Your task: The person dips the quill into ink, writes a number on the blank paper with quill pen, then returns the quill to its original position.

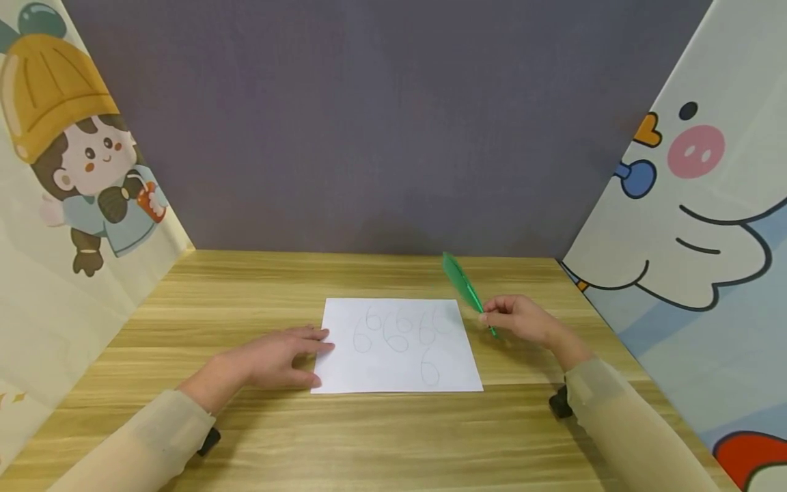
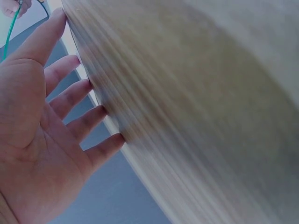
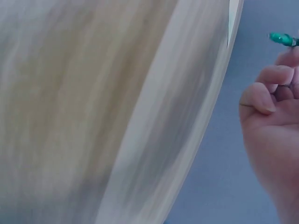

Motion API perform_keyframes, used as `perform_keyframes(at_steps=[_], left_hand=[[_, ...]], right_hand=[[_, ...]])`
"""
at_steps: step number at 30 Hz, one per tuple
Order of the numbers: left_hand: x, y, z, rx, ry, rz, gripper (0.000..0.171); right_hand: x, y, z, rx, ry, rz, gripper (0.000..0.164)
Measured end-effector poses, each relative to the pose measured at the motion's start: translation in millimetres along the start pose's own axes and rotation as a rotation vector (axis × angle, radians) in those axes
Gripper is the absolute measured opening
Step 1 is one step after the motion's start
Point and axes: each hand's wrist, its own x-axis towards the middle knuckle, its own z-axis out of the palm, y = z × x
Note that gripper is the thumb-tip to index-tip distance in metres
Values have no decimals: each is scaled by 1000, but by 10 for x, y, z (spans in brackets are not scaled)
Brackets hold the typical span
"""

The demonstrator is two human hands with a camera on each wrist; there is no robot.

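Observation:
A white sheet of paper [image 1: 369, 376] lies on the table, bearing several faint handwritten figures like sixes. My left hand [image 1: 277, 359] is spread at the sheet's left edge, its fingertips resting on that edge; the left wrist view shows the same left hand [image 2: 51, 126] with extended fingers. Just right of the sheet, my right hand [image 1: 519, 320] pinches a green feather pen [image 1: 462, 281] between thumb and fingers near its lower end. The feather leans up and to the left. In the right wrist view the pen's green end [image 3: 281, 38] pokes out beyond the curled right hand [image 3: 271, 130].
The wood-grain table [image 1: 369, 444] reaches back to a grey upright panel [image 1: 381, 137]. A left side panel [image 1: 37, 287] shows a cartoon child, and a right side panel [image 1: 750, 61] shows a white cartoon animal. Small black devices sit at both wrists.

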Motion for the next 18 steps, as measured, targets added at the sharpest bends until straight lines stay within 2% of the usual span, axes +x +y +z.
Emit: perform_keyframes(at_steps=[4, 11, 18], left_hand=[[13, -7, 10, -1, 1, -11, 70], [15, -4, 12, 7, 8, -10, 70], [12, -3, 10, 0, 4, -10, 70]], right_hand=[[-9, -30, 16, 7, 19, 5, 35], [24, -33, 61, 31, 6, -36, 32], [49, -4, 86, 58, 3, -90, 19]])
